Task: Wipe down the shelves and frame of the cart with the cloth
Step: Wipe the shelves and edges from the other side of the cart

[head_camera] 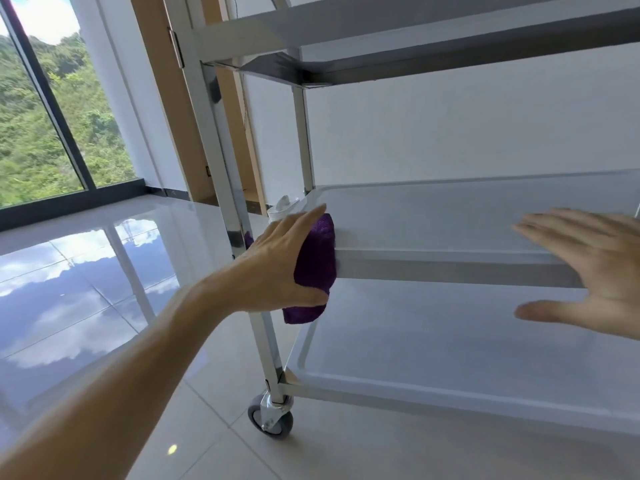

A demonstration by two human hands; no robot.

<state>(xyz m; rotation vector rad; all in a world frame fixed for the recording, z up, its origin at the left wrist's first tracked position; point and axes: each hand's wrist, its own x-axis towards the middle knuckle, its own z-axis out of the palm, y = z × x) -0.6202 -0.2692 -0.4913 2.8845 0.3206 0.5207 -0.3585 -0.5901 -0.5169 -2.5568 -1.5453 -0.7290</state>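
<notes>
A steel cart with three shelves fills the right of the head view. My left hand [277, 261] presses a purple cloth [313, 268] against the front left corner of the middle shelf [450, 268], next to the near left post [221, 161]. The cloth wraps over the shelf's front edge and hangs a little below it. My right hand [585, 268] is at the right, fingers spread and flat in front of the middle shelf's front edge, holding nothing. The bottom shelf [450, 341] and the top shelf [381, 32] are bare.
A caster wheel [272, 419] carries the cart's near left corner on a glossy tiled floor [104, 306]. A small white object [282, 206] sits behind the middle shelf's left corner. A large window [41, 116] and a wooden door frame [166, 98] stand at the left.
</notes>
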